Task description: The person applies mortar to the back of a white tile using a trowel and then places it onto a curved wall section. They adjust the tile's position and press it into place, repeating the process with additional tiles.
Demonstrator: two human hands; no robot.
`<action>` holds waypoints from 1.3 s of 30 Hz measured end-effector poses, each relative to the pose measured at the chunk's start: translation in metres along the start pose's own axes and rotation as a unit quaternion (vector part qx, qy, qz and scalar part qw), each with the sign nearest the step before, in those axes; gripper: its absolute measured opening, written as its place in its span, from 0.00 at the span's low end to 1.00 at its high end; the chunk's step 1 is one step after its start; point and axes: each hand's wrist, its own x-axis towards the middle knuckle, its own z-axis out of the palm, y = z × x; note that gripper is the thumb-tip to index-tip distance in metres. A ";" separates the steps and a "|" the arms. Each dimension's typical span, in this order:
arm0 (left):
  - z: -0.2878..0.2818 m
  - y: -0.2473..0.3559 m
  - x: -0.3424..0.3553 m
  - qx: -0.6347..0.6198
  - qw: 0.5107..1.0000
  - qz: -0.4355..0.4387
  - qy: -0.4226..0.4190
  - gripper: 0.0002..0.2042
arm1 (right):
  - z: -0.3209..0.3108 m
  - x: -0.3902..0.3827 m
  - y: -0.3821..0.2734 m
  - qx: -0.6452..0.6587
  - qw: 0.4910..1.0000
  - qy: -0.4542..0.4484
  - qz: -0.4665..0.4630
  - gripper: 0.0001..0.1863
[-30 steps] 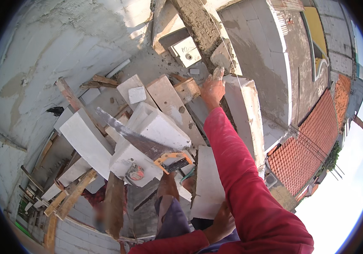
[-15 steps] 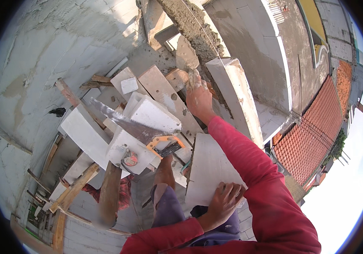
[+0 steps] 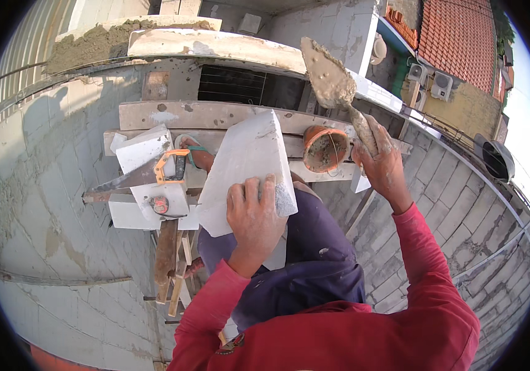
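An orange-brown bucket [image 3: 327, 130] is set on the pale planks [image 3: 215, 114], its mouth crossed by a thin wire handle; grey mortar is seen inside, though its depth cannot be told. Just beside it, a mortar-coated trowel [image 3: 330, 75] is held by the right hand [image 3: 385, 166], whose fingers are closed around the handle, with the blade raised above the planks and pointed up and to the left. At the middle, a large white block [image 3: 243, 154] is tilted toward the person, and the left hand [image 3: 256, 217] is laid on its face near the lower edge, fingers slightly bent and close together; whether the block is pinched or only pressed cannot be told, as the thumb is hidden. Only a narrow gap is left between block and bucket, while more room is found left of the block, before the handsaw [image 3: 135, 176] laid across smaller white blocks [image 3: 144, 148]. Beyond the planks, a dark opening [image 3: 231, 85] is bordered by a long white ledge [image 3: 215, 46], beside which rough mortar [image 3: 101, 44] is spread. The block's underside is hidden, one sandalled foot [image 3: 200, 157] is partly covered by it, and the dark opening's depth is hard to make out.
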 end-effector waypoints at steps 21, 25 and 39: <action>-0.047 0.108 -0.006 0.132 0.979 -0.125 -0.096 0.39 | 0.280 -0.175 0.325 0.016 0.971 -0.118 0.206 0.37; -0.090 0.121 -0.016 0.105 0.986 -0.106 -0.079 0.40 | 0.167 -0.060 0.169 0.138 0.977 -0.087 -0.141 0.49; -0.342 0.011 0.051 -0.077 0.991 -0.045 -0.100 0.53 | -0.047 0.067 -0.102 0.108 0.880 -0.281 -0.367 0.48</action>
